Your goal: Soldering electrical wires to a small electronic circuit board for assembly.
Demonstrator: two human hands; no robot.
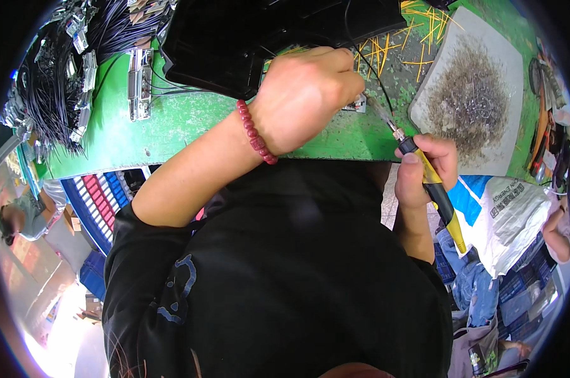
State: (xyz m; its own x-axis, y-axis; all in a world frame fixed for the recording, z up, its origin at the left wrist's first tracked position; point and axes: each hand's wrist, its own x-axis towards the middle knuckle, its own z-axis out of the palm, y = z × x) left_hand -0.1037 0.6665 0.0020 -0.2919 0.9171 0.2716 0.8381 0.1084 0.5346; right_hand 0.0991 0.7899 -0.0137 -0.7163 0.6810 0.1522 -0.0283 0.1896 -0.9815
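Observation:
My left hand (307, 94), with a red bead bracelet on the wrist, is closed over a small grey connector part (356, 106) on the green workbench (190, 123); a thin black wire (370, 60) runs up from it. My right hand (426, 170) grips a yellow and black soldering iron (437, 192), its metal tip (380, 113) pointing up-left toward the part under my left hand's fingers.
A black plastic tray (234, 44) lies behind my left hand. A grey pad (470, 94) speckled with metal scraps sits at right, yellow wire offcuts (417, 31) beside it. Bundles of black cables with connectors (64, 75) pile at left. Other people work below, left and right.

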